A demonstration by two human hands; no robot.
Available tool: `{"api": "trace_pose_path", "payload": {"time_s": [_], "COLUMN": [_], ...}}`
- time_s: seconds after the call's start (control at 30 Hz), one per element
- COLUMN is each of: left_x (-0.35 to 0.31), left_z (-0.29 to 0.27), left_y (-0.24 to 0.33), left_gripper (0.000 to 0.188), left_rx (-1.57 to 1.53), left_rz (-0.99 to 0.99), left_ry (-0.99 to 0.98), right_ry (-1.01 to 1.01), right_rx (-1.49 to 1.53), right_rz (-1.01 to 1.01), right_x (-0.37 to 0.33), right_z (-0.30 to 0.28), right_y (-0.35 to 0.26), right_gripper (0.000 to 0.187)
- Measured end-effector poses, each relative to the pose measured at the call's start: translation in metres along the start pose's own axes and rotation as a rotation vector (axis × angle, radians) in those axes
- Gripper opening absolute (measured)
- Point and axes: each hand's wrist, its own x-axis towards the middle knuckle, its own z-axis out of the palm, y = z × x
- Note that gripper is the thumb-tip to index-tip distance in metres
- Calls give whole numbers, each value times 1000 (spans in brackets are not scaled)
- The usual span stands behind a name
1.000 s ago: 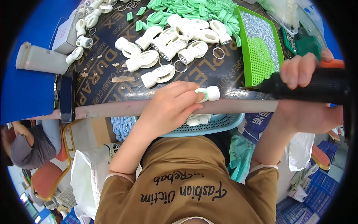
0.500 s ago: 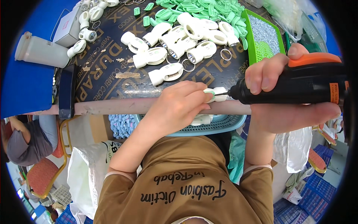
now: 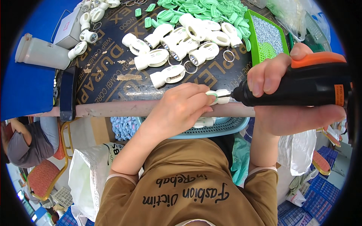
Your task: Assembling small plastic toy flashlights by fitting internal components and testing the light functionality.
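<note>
Behind our hands, the dark bench [image 3: 113, 81] carries white torches [image 3: 167, 75]. Mid-frame, our left hand [image 3: 179, 109] fingers pinch 1 small torch [image 3: 217, 96]; our right hand [image 3: 290, 94] grips a black-and-orange screwdriver [image 3: 301, 84] touching it.

A dark table [image 3: 113, 71] fills the upper middle of the frame. A heap of white torch bodies [image 3: 177, 41] lies across its centre, with loose metal rings [image 3: 229, 55] among them. Pale green plastic parts [image 3: 200, 9] pile up along the top edge. At the upper right sits a green tray [image 3: 250, 37] holding small grey pieces. A translucent container [image 3: 41, 54] lies at the upper left, a small white box [image 3: 69, 28] beside it. A black phone [image 3: 68, 92] rests on the table's left edge. Below the table edge sits a blue mesh basket [image 3: 226, 129].
</note>
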Motion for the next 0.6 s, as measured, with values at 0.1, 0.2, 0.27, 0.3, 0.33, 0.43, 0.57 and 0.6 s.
{"api": "trace_pose_path", "payload": {"time_s": [0.1,0.2,0.27,0.3,0.33,0.43,0.57,0.6], "left_x": [0,0,0,1,1,1,3,2], "left_z": [0,-1,0,0,0,-1,-1,-1], "left_y": [0,0,-1,0,0,0,1,1], "left_gripper": [23,22,22,22,22,22,22,22], "left_rx": [3,-6,-2,-4,-5,-6,-23,-21], "left_rz": [0,-9,0,1,-1,-13,-24,-25], "left_ry": [-2,-6,-6,-6,-6,-4,-7,-5], "right_ry": [-111,65,59,55,55,-206,-138,-148], "right_rx": [-3,80,62,41,38,-5,-6,0], "right_rz": [3,-20,-39,-55,-56,-71,-41,-34], "right_x": [3,1,2,3,5,9,9,10], "right_z": [-5,8,10,10,7,-2,6,7], "right_y": [0,3,3,3,3,6,6,6], "right_gripper": [95,94,94,94,94,95,98,99]}}
